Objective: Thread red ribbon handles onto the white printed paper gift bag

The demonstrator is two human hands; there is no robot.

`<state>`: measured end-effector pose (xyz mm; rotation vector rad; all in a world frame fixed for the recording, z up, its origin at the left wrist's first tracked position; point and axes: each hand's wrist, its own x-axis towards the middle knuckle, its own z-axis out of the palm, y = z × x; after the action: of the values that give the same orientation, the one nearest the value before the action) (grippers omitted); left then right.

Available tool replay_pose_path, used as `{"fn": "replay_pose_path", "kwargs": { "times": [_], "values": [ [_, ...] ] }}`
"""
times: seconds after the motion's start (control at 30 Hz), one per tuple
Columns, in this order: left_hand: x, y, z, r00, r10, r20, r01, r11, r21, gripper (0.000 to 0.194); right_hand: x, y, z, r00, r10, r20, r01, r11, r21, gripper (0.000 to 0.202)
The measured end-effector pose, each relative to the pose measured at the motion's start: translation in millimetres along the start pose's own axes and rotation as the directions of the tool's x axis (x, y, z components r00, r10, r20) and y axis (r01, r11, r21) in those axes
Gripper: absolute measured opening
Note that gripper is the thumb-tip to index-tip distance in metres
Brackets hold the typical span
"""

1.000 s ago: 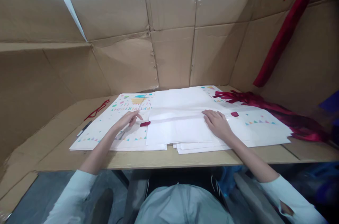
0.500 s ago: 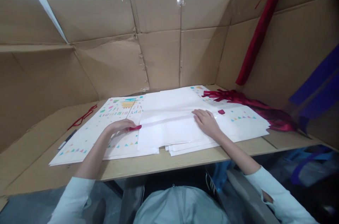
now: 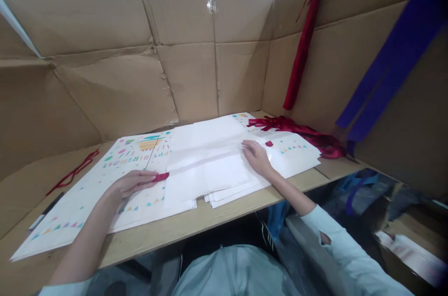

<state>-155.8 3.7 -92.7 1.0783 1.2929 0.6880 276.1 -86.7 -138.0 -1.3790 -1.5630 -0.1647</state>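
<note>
My left hand (image 3: 135,183) is closed on the end of a short red ribbon (image 3: 161,177), which meets the left edge of a white sheet (image 3: 210,165). Under that hand lies a printed paper (image 3: 93,193) with birthday lettering and coloured triangles. My right hand (image 3: 256,155) rests on the right part of the white sheet, fingers apart and holding nothing. Just beyond it, a small red ribbon end (image 3: 269,144) shows on the white surface.
Red ribbons (image 3: 304,131) lie heaped at the back right. One red strip (image 3: 304,53) and blue strips (image 3: 392,58) hang along the right cardboard wall (image 3: 343,48). At the left are a red cord (image 3: 75,171) and a pen (image 3: 47,210).
The view has turned right, so the table appears shifted left. My right hand's fingers have lifted and spread a little. My left hand still has the ribbon.
</note>
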Motion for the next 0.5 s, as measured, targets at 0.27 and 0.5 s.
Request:
{"fn": "replay_pose_path", "kwargs": {
  "times": [0.27, 0.5],
  "values": [
    [-6, 5, 11.3, 0.998, -0.066, -0.023, 0.065, 0.997, -0.044, 0.018, 6, 37, -41, 0.717, 0.506, -0.480, -0.582, 0.813, -0.013, 0.033],
    [-3, 0, 7.3, 0.997, -0.010, -0.080, 0.009, 1.000, -0.006, 0.017, 8, 48, -46, 0.681, 0.657, -0.324, -0.686, 0.727, 0.034, 0.022]
  ]
}}
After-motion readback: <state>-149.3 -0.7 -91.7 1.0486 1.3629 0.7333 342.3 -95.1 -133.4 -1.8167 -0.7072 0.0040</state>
